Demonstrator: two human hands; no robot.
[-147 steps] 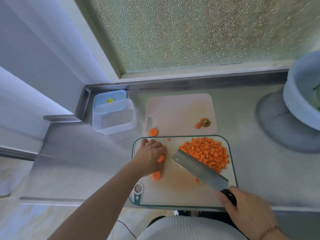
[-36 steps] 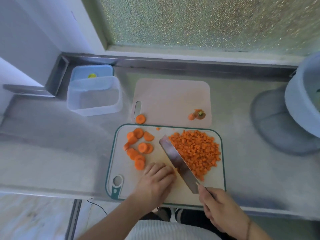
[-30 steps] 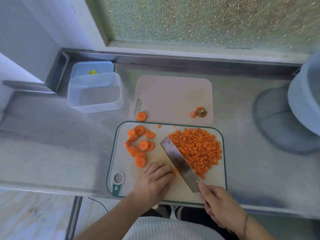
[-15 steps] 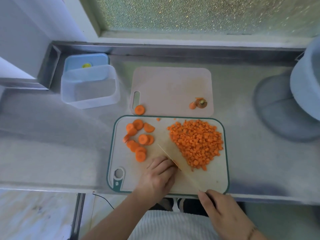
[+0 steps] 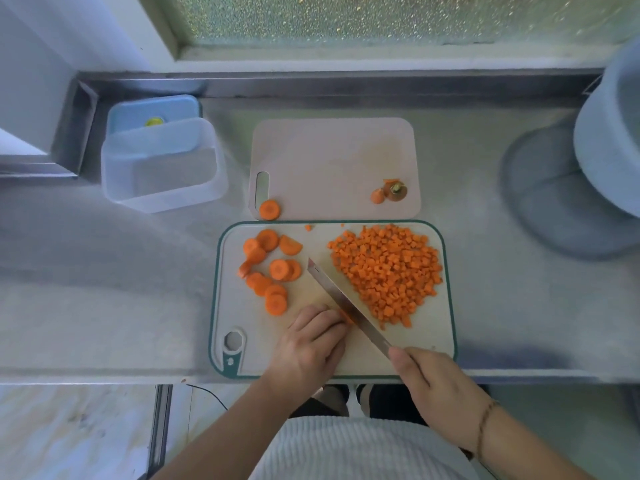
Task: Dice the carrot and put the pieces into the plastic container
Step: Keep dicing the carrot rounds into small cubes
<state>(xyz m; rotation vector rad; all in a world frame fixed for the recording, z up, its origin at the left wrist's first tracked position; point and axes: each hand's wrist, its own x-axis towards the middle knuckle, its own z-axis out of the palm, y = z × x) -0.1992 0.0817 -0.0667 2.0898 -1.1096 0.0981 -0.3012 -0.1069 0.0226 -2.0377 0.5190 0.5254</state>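
Observation:
A green-rimmed cutting board [image 5: 446,327] lies at the counter's front edge. A heap of diced carrot [image 5: 388,271] covers its right half, and several round carrot slices [image 5: 270,271] lie on its left half. My left hand [image 5: 311,344] holds down a small carrot piece [image 5: 346,317] with curled fingers. My right hand [image 5: 436,382] grips the handle of a cleaver [image 5: 343,301], whose blade stands edge-down against that piece. The empty clear plastic container [image 5: 162,168] sits at the back left.
A second, pale cutting board [image 5: 332,157] lies behind the first, with one carrot slice [image 5: 269,209] and the carrot's end scraps [image 5: 389,192] on it. A blue lid [image 5: 152,112] lies behind the container. A large pale bowl [image 5: 609,133] stands at the right.
Since 4.9 s ago, carrot slices have appeared on the board's left half. Over the last second the cleaver has turned from flat to upright and come down on the piece under my left hand.

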